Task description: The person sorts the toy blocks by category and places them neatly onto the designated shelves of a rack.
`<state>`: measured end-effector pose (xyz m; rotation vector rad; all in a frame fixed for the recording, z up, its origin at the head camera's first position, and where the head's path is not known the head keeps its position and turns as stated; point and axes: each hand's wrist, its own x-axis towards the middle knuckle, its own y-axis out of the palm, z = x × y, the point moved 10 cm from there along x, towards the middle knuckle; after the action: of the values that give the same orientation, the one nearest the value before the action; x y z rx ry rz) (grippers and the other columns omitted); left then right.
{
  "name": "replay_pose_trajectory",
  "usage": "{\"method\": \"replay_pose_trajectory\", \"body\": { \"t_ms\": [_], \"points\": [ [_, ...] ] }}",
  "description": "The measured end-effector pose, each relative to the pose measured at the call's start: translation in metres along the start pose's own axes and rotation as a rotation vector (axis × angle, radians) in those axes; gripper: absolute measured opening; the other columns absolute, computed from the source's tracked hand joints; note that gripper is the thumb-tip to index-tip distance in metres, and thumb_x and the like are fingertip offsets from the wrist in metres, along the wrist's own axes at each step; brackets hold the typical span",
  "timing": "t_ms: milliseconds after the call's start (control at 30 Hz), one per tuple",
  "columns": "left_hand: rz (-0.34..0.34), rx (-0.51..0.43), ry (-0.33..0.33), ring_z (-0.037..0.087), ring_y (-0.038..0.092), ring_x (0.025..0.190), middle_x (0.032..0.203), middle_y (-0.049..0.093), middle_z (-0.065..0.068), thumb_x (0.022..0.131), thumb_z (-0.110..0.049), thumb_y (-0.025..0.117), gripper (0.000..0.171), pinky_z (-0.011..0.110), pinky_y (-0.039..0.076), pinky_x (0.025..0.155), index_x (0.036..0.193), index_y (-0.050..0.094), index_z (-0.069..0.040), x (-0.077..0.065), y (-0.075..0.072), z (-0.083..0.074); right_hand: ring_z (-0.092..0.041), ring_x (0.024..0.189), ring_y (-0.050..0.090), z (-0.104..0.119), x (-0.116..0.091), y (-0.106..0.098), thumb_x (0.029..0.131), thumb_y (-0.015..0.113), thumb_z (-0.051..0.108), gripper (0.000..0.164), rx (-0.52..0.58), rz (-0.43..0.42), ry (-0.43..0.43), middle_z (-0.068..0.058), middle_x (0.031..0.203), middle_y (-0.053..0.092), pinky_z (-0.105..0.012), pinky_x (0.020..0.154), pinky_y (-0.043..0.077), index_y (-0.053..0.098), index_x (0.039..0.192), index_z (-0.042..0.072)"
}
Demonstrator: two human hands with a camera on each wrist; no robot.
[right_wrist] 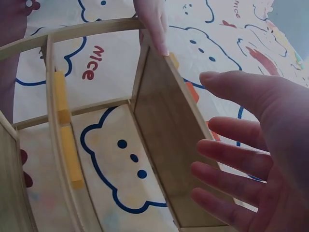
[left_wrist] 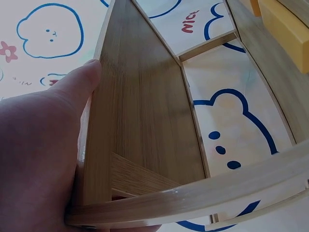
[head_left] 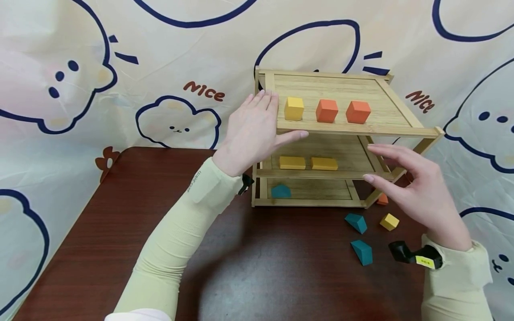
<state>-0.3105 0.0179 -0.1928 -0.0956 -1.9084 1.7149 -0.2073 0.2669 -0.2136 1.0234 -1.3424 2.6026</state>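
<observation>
Touching the wooden rack point(head_left: 333, 87) with the left hand point(head_left: 252, 129), right hand point(head_left: 419, 189) empty near its side

The left hand's fingers lie straight and together over the top tier's left edge, thumb stretched along the front rail. The right hand is released, thumb and fingers well apart, near the rack's right front; it hides part of the post in the head view.

On the top tier sit a yellow cube point(head_left: 294, 109), nearest the left hand, and two orange cubes point(head_left: 327, 111). Two flat yellow blocks point(head_left: 292, 163) lie on the middle tier, a teal piece point(head_left: 281, 191) on the bottom. On the worktop point(head_left: 120, 223) are two teal wedges point(head_left: 362, 252), a small yellow block point(head_left: 389, 222) and an orange block point(head_left: 383, 199), partly hidden behind the post.
</observation>
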Motion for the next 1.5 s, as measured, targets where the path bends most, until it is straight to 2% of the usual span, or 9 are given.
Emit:
{"method": "replay_pose_trajectory", "body": {
  "t_ms": [333,433,567,700,900,1100,1333,1400,1500],
  "points": [
    [-0.059,0.013,-0.013,0.033,0.039,0.143,0.150,0.047,0.023,0.086,-0.088,0.040,0.114,0.036,0.022,0.120,0.150,0.043,0.007,-0.002,-0.007,0.001,-0.005,0.066,0.056,-0.010,-0.008,0.008,0.078,0.088,0.000,0.065,0.010,0.040,0.052,0.000,0.129,0.065,-0.015,0.054,0.047,0.067,0.137,0.020],
    [-0.014,0.018,-0.046,0.032,0.036,0.145,0.153,0.044,0.023,0.084,-0.090,0.037,0.119,0.036,0.020,0.121,0.151,0.039,0.008,0.000,-0.005,0.003,-0.005,0.060,0.057,-0.014,-0.010,0.010,0.079,0.087,0.001,0.064,0.024,0.053,0.068,0.000,0.130,0.065,-0.016,0.054,0.048,0.067,0.137,0.022],
    [0.119,0.018,-0.110,0.030,0.026,0.150,0.161,0.032,0.021,0.078,-0.096,0.029,0.129,0.036,0.014,0.122,0.157,0.028,0.006,0.004,0.002,0.007,-0.006,0.058,0.057,-0.017,-0.012,0.011,0.080,0.087,0.001,0.062,0.031,0.057,0.075,-0.002,0.129,0.065,-0.015,0.054,0.048,0.067,0.137,0.019],
    [0.196,0.016,-0.138,0.029,0.021,0.151,0.164,0.024,0.020,0.073,-0.100,0.027,0.136,0.036,0.012,0.122,0.159,0.020,0.004,0.008,0.005,0.006,-0.006,0.055,0.058,-0.019,-0.012,0.012,0.080,0.087,0.002,0.061,0.029,0.056,0.075,-0.001,0.128,0.066,-0.016,0.053,0.049,0.068,0.136,0.019],
    [0.242,0.023,-0.134,0.031,0.013,0.153,0.166,0.016,0.021,0.072,-0.101,0.023,0.137,0.037,0.007,0.123,0.160,0.015,0.004,0.012,0.010,0.002,-0.005,0.066,0.057,-0.024,-0.016,0.015,0.081,0.087,0.006,0.059,0.015,0.068,0.097,0.000,0.128,0.066,-0.015,0.056,0.048,0.068,0.135,0.019],
    [0.202,0.049,-0.121,0.031,0.015,0.153,0.165,0.019,0.022,0.074,-0.100,0.020,0.136,0.037,0.006,0.123,0.159,0.018,0.006,0.011,0.009,0.001,-0.004,0.074,0.057,-0.034,-0.025,0.018,0.083,0.086,0.009,0.056,0.027,0.091,0.145,-0.003,0.129,0.066,-0.014,0.059,0.047,0.068,0.135,0.021],
    [0.182,0.073,-0.123,0.032,0.016,0.153,0.165,0.019,0.022,0.073,-0.101,0.017,0.137,0.037,0.006,0.123,0.159,0.016,0.006,0.011,0.010,0.000,-0.014,0.105,0.058,-0.058,-0.041,0.031,0.087,0.084,0.019,0.050,-0.004,0.154,0.240,-0.006,0.129,0.067,-0.010,0.082,0.039,0.068,0.135,0.019],
    [0.183,0.080,-0.127,0.032,0.015,0.153,0.165,0.019,0.021,0.073,-0.101,0.015,0.138,0.037,0.006,0.123,0.160,0.015,0.006,0.010,0.011,0.000,-0.021,0.113,0.057,-0.066,-0.047,0.035,0.088,0.083,0.024,0.050,-0.014,0.180,0.279,-0.008,0.130,0.066,-0.019,0.089,0.040,0.067,0.135,0.018],
    [0.171,0.086,-0.128,0.032,0.017,0.152,0.165,0.021,0.021,0.073,-0.101,0.015,0.137,0.037,0.006,0.122,0.159,0.017,0.006,0.010,0.011,0.000,-0.032,0.119,0.056,-0.078,-0.054,0.040,0.091,0.081,0.028,0.049,-0.010,0.218,0.316,-0.013,0.132,0.065,-0.045,0.096,0.046,0.066,0.135,0.015]
  ]
}}
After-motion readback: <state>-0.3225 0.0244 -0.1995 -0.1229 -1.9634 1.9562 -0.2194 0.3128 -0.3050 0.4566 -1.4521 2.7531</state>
